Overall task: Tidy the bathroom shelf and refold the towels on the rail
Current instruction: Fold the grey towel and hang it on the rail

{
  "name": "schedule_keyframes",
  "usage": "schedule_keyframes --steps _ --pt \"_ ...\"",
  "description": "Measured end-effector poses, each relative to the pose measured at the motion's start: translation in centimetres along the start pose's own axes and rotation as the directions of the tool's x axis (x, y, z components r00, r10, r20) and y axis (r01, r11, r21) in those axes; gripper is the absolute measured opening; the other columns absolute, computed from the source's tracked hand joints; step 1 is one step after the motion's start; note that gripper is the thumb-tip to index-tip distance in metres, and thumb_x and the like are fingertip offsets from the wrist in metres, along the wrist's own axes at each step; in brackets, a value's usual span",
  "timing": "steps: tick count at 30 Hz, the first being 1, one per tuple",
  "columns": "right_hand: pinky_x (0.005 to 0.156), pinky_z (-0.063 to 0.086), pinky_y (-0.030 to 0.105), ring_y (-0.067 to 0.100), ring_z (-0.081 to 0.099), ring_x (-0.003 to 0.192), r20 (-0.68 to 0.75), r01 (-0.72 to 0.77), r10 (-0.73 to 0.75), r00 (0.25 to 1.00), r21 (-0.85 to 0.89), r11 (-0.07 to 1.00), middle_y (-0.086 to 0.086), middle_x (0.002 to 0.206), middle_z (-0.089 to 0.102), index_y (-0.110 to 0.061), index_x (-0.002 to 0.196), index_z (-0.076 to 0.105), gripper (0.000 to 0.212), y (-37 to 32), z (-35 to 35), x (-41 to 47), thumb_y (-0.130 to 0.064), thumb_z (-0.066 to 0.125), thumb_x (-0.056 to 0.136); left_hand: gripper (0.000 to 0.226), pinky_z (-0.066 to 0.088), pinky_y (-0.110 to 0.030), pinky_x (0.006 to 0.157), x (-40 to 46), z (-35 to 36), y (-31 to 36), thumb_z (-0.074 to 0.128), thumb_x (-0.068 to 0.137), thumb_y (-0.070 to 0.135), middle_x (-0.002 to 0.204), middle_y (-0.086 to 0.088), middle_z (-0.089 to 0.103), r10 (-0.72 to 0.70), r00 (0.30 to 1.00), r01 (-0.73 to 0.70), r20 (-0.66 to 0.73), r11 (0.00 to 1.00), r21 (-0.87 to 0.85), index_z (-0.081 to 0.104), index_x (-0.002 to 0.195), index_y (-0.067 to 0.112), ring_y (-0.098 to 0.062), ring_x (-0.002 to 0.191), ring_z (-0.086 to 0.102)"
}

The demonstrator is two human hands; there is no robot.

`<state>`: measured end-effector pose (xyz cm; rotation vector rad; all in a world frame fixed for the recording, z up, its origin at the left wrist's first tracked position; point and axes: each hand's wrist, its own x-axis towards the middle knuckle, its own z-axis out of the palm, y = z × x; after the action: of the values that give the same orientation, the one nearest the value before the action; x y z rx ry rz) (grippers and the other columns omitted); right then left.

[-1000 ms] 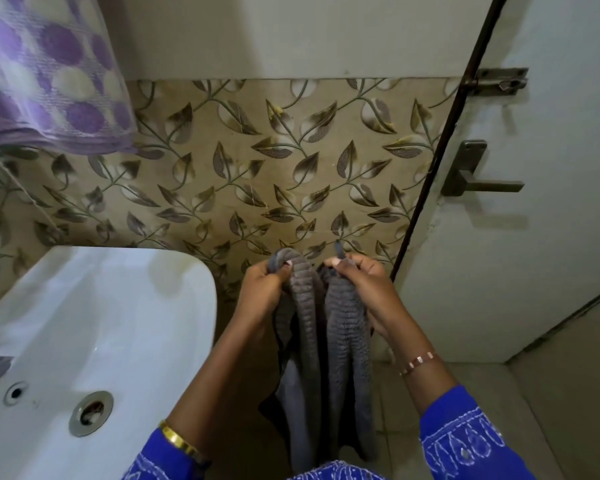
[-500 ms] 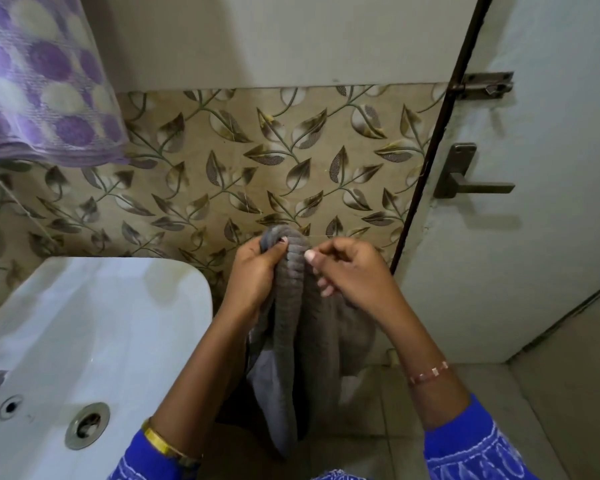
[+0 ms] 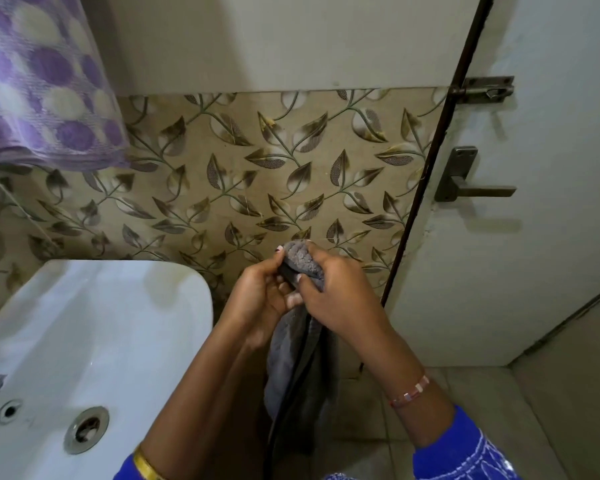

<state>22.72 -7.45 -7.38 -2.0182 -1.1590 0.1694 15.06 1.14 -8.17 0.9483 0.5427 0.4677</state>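
A grey ribbed towel (image 3: 300, 368) hangs down between my forearms, its top bunched into a narrow fold. My left hand (image 3: 260, 296) grips the fold from the left side and my right hand (image 3: 336, 292) pinches it from the right, the two hands touching. A purple and white spotted towel (image 3: 45, 84) hangs at the upper left; its rail is out of view. No shelf shows in the frame.
A white washbasin (image 3: 125, 320) with a drain (image 3: 85, 429) fills the lower left. Behind the hands is a leaf-patterned tiled wall (image 3: 257, 174). A pale door (image 3: 534, 271) with a lever handle (image 3: 471, 188) and a latch (image 3: 485, 90) stands to the right.
My hands have come together, gathering the two held edges of the grey towel into one narrow bunch. The towel now hangs slimmer below them.
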Motion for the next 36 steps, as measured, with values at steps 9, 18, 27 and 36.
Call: schedule_keyframes --steps 9,18,27,36 --pt "0.064 0.044 0.027 0.024 0.059 0.092 -0.06 -0.223 0.233 0.971 0.138 0.965 0.011 0.103 0.061 -0.008 0.12 0.049 0.028 2.0 -0.7 1.1 -0.016 0.035 0.098 0.029 0.057 -0.024 0.056 0.6 -0.8 -0.1 0.036 0.098 0.021 0.087 -0.009 0.067 0.02 0.985 0.012 -0.17 0.983 0.185 0.06 0.101 0.005 -0.019 0.075 0.066" --pt "0.056 0.043 0.02 0.013 0.054 0.066 -0.05 -0.481 0.661 0.749 0.645 0.594 0.002 0.072 0.057 -0.004 0.094 0.061 0.021 8.7 -3.3 3.1 -0.023 0.05 0.093 0.023 0.054 -0.028 0.053 1.9 -3.9 1.7 0.041 0.096 0.02 0.081 -0.007 0.061 0.131 0.895 -0.017 -0.427 0.965 0.261 0.059 0.095 0.006 -0.02 0.072 0.06" --pt "0.069 0.046 0.017 0.013 0.061 0.083 0.021 -0.304 0.316 0.949 0.337 0.891 0.002 0.089 0.064 -0.01 0.104 0.066 0.021 3.7 -2.2 2.4 -0.019 0.051 0.093 0.024 0.054 -0.032 0.068 0.4 0.7 -0.2 0.043 0.095 0.019 0.084 -0.008 0.067 0.018 0.987 0.046 -0.158 0.919 0.392 0.063 0.089 0.009 -0.018 0.073 0.064" --pt "0.068 0.048 0.026 0.018 0.063 0.083 -0.009 -0.114 0.113 0.994 -0.064 0.991 0.005 0.09 0.07 -0.016 0.097 0.069 0.015 1.3 0.2 0.8 -0.021 0.06 0.086 0.027 0.049 -0.033 0.064 -0.7 1.9 -1.3 0.036 0.097 0.014 0.035 0.004 0.054 -0.028 0.985 0.07 -0.17 0.967 0.246 0.059 0.085 0.007 -0.003 0.034 0.054"
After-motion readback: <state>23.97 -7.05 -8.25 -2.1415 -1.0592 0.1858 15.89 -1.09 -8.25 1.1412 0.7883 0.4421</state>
